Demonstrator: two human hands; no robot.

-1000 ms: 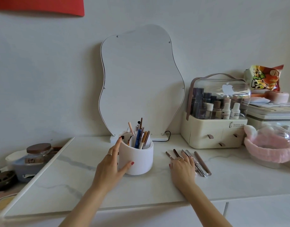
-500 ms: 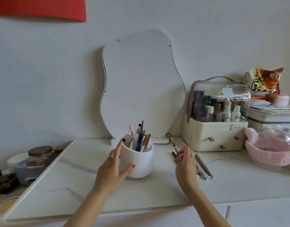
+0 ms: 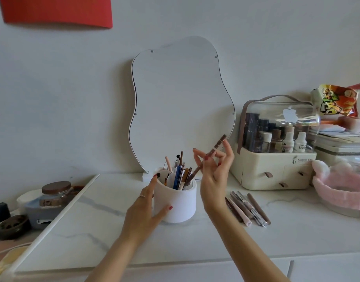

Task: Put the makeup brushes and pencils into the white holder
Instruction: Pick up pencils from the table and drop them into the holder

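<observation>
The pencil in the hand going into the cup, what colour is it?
Brown. The pencil shows best in the head view, held in the right hand over the white holder.

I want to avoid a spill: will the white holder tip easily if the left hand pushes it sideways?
Probably not easily. The white holder looks wide and squat with thick walls, so it likely slides on the smooth countertop rather than tips. The tall pencils inside lean to one side and may rattle or shift. The left hand cupping its side should steady it.

"Serious Life" on cream organizer [image 3: 276, 169]
</observation>
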